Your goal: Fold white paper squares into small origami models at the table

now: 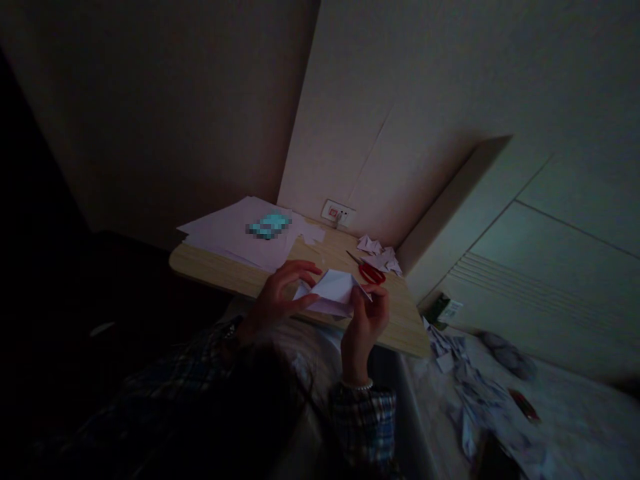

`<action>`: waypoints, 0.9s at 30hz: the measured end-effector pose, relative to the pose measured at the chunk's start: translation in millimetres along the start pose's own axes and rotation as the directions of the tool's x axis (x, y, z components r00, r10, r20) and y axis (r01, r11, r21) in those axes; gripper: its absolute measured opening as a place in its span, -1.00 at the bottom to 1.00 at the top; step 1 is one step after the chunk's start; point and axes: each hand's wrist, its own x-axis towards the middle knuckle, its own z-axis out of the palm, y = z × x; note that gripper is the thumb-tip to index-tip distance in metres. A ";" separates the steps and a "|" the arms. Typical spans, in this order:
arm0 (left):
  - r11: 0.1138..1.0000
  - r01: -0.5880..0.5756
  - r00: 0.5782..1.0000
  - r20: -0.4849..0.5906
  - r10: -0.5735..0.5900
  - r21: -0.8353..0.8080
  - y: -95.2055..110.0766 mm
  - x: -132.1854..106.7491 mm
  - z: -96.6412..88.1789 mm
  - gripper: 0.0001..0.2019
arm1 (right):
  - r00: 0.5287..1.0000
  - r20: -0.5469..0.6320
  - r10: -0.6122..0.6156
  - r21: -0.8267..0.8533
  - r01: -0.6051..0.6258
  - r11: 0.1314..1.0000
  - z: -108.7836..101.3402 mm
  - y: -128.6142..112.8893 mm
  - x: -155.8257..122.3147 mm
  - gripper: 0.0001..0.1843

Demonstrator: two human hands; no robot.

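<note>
A partly folded sheet of white paper (334, 287) is held between my two hands, just above the near edge of the wooden table (400, 323). My left hand (283, 293) grips its left side, thumb low and fingers above. My right hand (367, 310) pinches the right corner, where a flap stands up at a slant. Beyond the paper lie red-handled scissors (371, 272), blades pointing away to the left. At the table's far right sits a cluster of small folded paper pieces (383, 257).
Large paper sheets (225, 233) cover the table's left part, with a blurred-out phone-like object (270, 225) on top. A wall socket (339, 212) is behind the table. To the right, a bed (570, 413) carries many loose paper pieces (465, 373) and a green box (443, 310).
</note>
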 end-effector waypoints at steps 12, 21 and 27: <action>0.920 0.383 0.905 -0.165 -0.392 -0.085 9.6 -0.3 5.5 -0.78 | 0.990 0.078 0.114 -0.017 -0.113 0.993 0.0 10.4 0.6 -0.77; 0.924 0.279 0.958 0.148 -0.247 -0.263 1.8 -3.1 -0.5 -0.35 | 0.990 0.082 0.117 -0.003 -0.117 0.993 -2.7 15.2 0.7 -0.82; 0.975 0.208 0.964 0.188 -0.190 -0.078 1.5 -7.9 2.0 -0.25 | 0.985 0.023 0.171 0.044 -0.172 0.984 -2.9 17.9 1.7 -0.79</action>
